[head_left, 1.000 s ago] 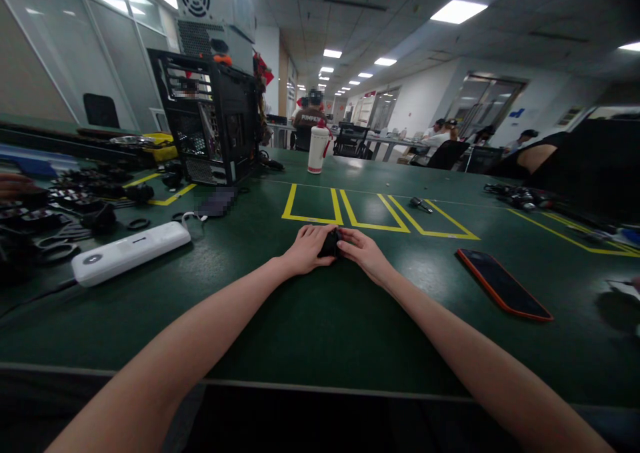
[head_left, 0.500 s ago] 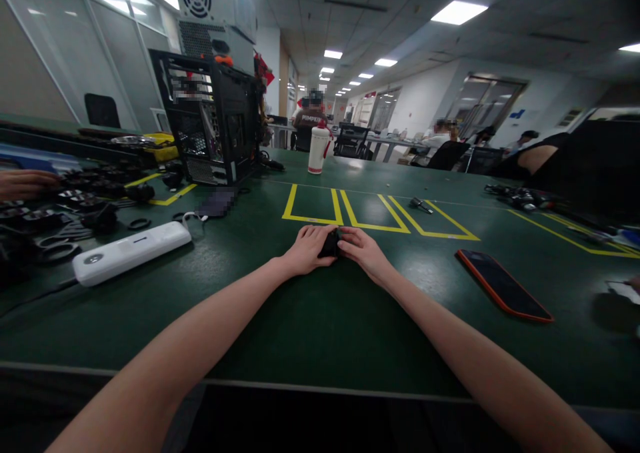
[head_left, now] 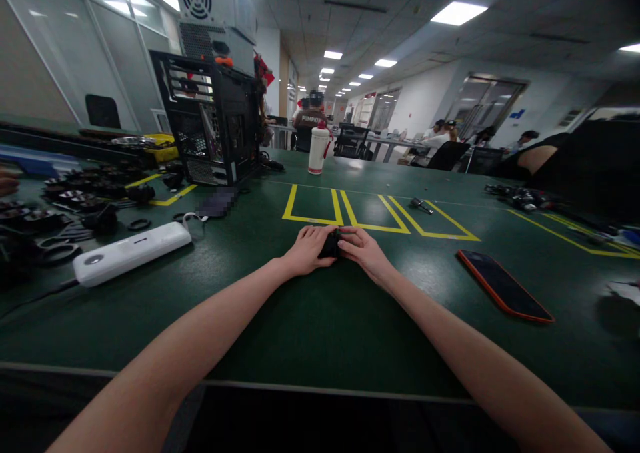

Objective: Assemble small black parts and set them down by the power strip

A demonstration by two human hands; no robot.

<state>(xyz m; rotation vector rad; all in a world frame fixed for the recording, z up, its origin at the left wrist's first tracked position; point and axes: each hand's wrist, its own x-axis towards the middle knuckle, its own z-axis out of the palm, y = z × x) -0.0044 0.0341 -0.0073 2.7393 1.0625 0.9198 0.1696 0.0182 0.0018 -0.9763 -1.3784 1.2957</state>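
Note:
A small black part (head_left: 330, 244) is held between my hands, low over the green table (head_left: 320, 333) and just in front of the yellow-taped outlines. My left hand (head_left: 309, 249) is closed round its left side, with the thumb toward me. On the right side, the fingertips of my right hand (head_left: 361, 247) pinch its edge. Much of the part is hidden by my fingers, so its exact shape cannot be made out.
A white power strip (head_left: 133, 253) and several black parts (head_left: 75, 196) lie left, below a black computer case (head_left: 215, 116). Behind stands a white cup (head_left: 319, 149). An orange-edged phone (head_left: 504, 285) and a small black item (head_left: 421, 205) lie right.
Another person's hand at the far left has drawn back toward the picture's edge. My hands and the black part show almost no movement.

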